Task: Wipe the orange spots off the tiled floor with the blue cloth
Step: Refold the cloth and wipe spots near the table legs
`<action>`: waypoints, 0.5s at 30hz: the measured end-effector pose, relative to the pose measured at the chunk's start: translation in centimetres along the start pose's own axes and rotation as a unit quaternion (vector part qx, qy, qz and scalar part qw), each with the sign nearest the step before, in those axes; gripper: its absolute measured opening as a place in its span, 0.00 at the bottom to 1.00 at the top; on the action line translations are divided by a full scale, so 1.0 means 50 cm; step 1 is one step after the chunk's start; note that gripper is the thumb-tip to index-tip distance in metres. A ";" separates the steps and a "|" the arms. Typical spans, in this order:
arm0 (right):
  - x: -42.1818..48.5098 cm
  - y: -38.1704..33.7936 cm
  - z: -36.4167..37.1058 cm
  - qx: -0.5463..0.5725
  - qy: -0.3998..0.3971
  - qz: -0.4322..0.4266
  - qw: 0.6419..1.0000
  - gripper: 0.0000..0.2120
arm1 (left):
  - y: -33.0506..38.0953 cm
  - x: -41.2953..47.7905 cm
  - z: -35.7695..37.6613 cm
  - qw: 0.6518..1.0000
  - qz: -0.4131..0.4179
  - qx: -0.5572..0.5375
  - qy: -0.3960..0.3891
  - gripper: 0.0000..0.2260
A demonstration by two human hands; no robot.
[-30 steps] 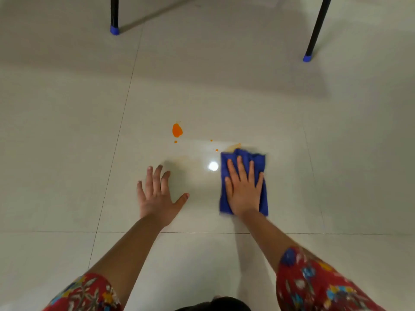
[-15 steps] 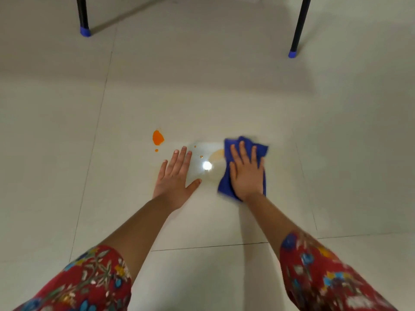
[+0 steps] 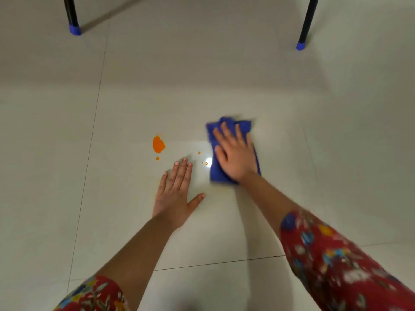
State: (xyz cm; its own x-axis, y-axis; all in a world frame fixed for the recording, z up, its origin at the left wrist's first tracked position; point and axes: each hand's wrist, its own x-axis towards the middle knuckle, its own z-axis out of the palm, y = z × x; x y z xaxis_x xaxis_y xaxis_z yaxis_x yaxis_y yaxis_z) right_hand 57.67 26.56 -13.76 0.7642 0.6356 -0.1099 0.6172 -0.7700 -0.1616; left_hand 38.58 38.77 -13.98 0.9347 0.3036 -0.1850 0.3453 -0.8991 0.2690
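While a black leg (image 3: 71, 12) stands at 11 o'clock and its twin (image 3: 308, 21) at 1 o'clock, the orange spots (image 3: 158, 144) lie on the tiled floor (image 3: 224, 75) at 11 o'clock of the left hand (image 3: 174, 196), which rests flat with fingers straight. Right hand (image 3: 235, 153), fingers spread, presses the blue cloth (image 3: 217, 175) at 3 o'clock of small droplets (image 3: 206, 163).

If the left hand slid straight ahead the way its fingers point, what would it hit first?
Probably only bare floor. The left hand points ahead and slightly right, between the large orange spot and a tiny orange droplet. It might graze that droplet; the blue cloth sits further right.
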 end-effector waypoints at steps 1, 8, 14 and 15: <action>-0.057 -0.010 0.011 -0.005 -0.009 -0.069 0.998 0.25 | -0.001 0.000 0.001 1.000 0.002 -0.004 -0.003 0.37; -0.046 0.098 -0.013 0.019 0.021 0.256 0.966 0.25 | 0.001 0.006 0.009 0.999 -0.008 0.022 -0.028 0.36; -0.152 -0.080 0.045 -0.005 0.006 -0.023 1.000 0.25 | -0.031 0.002 -0.029 0.993 0.047 -0.098 -0.049 0.34; -0.189 -0.057 0.044 -0.003 0.003 -0.025 1.000 0.25 | -0.042 -0.010 -0.034 0.993 0.050 -0.105 -0.027 0.33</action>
State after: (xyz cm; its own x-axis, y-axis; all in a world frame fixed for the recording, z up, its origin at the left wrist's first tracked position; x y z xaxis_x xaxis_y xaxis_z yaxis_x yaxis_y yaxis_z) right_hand 48.26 22.86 -14.40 0.7331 0.6733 -0.0964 0.6561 -0.7374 -0.1608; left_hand 37.54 41.03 -12.82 0.9613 0.1931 -0.1965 0.2659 -0.8371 0.4782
